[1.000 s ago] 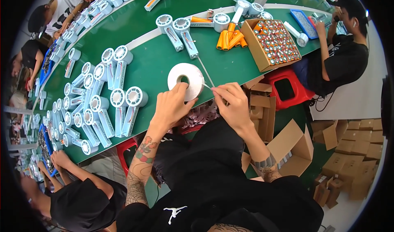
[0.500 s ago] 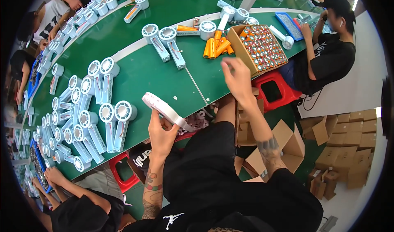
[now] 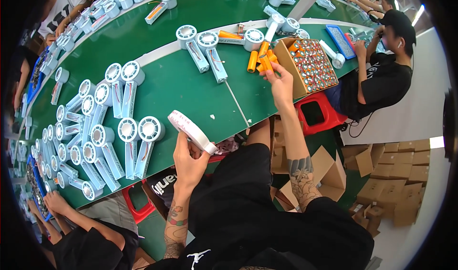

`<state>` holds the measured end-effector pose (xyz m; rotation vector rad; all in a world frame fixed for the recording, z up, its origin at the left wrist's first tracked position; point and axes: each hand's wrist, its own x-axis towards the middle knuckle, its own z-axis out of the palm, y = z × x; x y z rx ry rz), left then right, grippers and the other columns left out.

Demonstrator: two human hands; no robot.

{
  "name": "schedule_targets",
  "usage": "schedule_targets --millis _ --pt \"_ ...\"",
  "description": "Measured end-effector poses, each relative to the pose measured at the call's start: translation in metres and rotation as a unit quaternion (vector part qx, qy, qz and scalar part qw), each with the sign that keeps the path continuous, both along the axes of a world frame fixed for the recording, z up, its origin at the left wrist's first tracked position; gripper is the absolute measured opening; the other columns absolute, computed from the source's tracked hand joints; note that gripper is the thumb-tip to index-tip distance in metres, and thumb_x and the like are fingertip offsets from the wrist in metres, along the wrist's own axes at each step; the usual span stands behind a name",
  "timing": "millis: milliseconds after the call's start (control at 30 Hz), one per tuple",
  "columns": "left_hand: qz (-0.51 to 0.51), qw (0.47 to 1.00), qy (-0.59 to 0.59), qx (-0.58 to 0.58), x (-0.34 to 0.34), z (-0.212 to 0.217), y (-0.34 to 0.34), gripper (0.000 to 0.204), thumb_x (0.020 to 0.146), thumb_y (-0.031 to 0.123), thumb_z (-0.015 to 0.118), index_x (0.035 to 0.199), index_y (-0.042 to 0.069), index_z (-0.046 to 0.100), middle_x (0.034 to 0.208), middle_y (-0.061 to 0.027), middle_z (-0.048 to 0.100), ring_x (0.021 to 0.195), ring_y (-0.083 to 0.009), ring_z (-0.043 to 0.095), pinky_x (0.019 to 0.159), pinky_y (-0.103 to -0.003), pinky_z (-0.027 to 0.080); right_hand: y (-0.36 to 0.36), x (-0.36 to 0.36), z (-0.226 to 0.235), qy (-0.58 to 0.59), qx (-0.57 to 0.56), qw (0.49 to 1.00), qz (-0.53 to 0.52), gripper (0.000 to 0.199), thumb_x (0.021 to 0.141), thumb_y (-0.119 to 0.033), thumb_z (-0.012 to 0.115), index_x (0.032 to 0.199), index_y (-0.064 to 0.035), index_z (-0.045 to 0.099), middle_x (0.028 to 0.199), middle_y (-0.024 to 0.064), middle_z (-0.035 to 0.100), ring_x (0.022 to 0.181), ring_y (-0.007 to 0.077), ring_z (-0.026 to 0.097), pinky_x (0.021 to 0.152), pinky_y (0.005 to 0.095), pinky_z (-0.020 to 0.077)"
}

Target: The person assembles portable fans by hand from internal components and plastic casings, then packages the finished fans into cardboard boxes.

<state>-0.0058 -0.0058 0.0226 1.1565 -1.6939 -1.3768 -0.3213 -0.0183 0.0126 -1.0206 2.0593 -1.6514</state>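
My left hand (image 3: 189, 161) is closed around a roll of white tape (image 3: 192, 130), held up over the table's near edge. Farther right, my right hand (image 3: 280, 83) pinches an orange cylindrical battery (image 3: 266, 63) between thumb and fingertips. More orange batteries (image 3: 253, 61) lie loose just beyond it. Beside that hand stands an open cardboard box (image 3: 290, 64) packed with upright batteries (image 3: 313, 63). Two light-blue handheld fan bodies (image 3: 217, 64) lie left of the loose batteries, their handles open with wires showing.
Many light-blue fan bodies (image 3: 102, 135) crowd the left of the green table (image 3: 186, 95). A co-worker (image 3: 389, 64) sits at the right by a red stool (image 3: 320, 112) and a blue tray (image 3: 340, 42). Another person's arm (image 3: 86, 222) reaches in at lower left. Open cartons (image 3: 327, 174) stand on the floor.
My right hand has reached forward to the loose batteries and taken hold of one. My left hand still holds the tape roll in nearly the same place. The view has shifted slightly.
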Motion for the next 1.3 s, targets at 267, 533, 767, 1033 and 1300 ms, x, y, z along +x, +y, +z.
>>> schedule_targets --millis 267,533,767,1033,1300 --pt "0.005 0.999 -0.021 -0.031 -0.001 0.001 -0.003 0.043 0.078 0.004 0.073 0.115 -0.001 0.053 0.080 -0.0032 0.058 0.062 -0.0079 0.046 0.055 -0.020 0.040 0.037 0.007 0.030 -0.134 -0.001 0.942 0.307 0.028 0.087 0.006 0.059 0.115 0.0036 0.064 0.116 0.0127 0.061 0.099 0.0209 0.060 0.082 0.0309 0.0504" --pt "0.029 0.999 -0.004 -0.028 -0.007 -0.005 -0.003 0.041 0.072 0.004 0.075 0.105 -0.001 0.051 0.070 -0.0021 0.048 0.053 -0.0100 0.040 0.048 -0.025 0.035 0.043 0.040 0.022 -0.086 0.071 0.941 0.320 0.036 0.085 0.006 0.063 0.120 0.0038 0.054 0.110 0.0168 0.061 0.096 0.0244 0.065 0.083 0.0306 0.0534" --pt "0.014 0.998 -0.033 -0.058 -0.008 0.002 -0.001 0.042 0.066 0.003 0.077 0.100 0.000 0.053 0.069 -0.0032 0.049 0.051 -0.0121 0.041 0.047 -0.027 0.037 0.066 0.139 0.084 -0.186 0.096 0.939 0.273 0.035 0.080 0.008 0.068 0.113 0.0074 0.056 0.090 0.0127 0.063 0.081 0.0177 0.068 0.069 0.0208 0.0556" --pt "0.003 0.992 -0.062 -0.109 -0.002 0.006 -0.002 0.045 0.061 0.001 0.077 0.100 0.000 0.054 0.075 -0.0068 0.055 0.052 -0.0152 0.045 0.048 -0.028 0.040 0.062 0.150 0.092 0.078 0.034 0.950 0.300 0.030 0.077 0.007 0.071 0.106 0.0103 0.065 0.079 0.0077 0.063 0.063 0.0095 0.056 0.056 0.0157 0.0499" --pt "-0.008 0.986 -0.071 -0.150 -0.003 -0.002 -0.002 0.047 0.061 0.001 0.076 0.102 0.001 0.054 0.086 -0.0110 0.059 0.054 -0.0236 0.050 0.050 -0.032 0.043 0.054 0.155 0.097 0.154 0.053 0.942 0.293 0.024 0.075 0.005 0.073 0.098 0.0106 0.068 0.075 0.0060 0.062 0.056 0.0066 0.049 0.049 0.0156 0.0448"
